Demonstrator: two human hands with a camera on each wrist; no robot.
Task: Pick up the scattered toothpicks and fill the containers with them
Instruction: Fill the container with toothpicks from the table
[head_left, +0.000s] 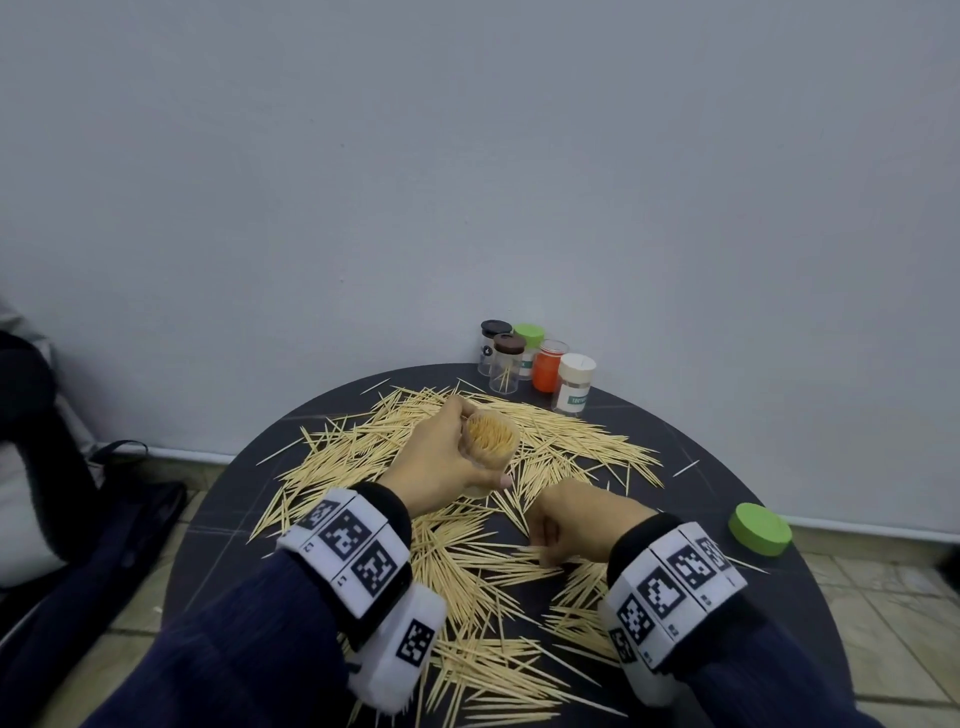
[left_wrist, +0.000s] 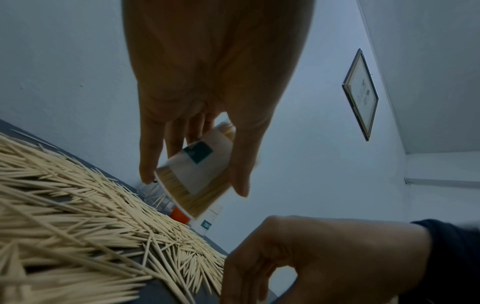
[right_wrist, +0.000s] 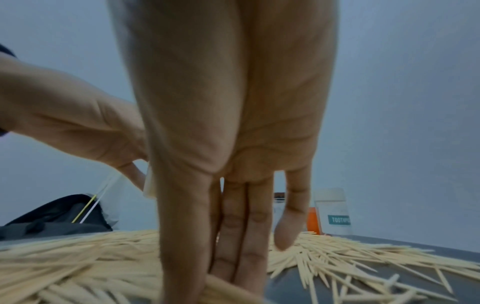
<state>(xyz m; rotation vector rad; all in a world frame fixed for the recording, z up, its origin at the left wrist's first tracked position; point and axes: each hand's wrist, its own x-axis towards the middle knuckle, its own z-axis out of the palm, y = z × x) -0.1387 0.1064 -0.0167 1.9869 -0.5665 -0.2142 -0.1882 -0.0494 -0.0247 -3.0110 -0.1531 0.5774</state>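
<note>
On the dark round table (head_left: 769, 467), the left hand (head_left: 436, 462) is gripping an open container (head_left: 491, 441) packed with toothpicks, held tilted above the scattered toothpicks (head_left: 467, 571), while the right hand (head_left: 576, 522) is reaching fingers-down into the pile near a loose green lid (head_left: 759, 529).

My left hand (head_left: 439, 457): raised above the table, fingers curled in a grip.
My right hand (head_left: 576, 525): lowered, fingers straight, pointing down.

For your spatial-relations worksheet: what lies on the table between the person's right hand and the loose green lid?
Head view: mostly bare dark table separates the right hand from the green lid; only a few stray toothpicks.
</note>
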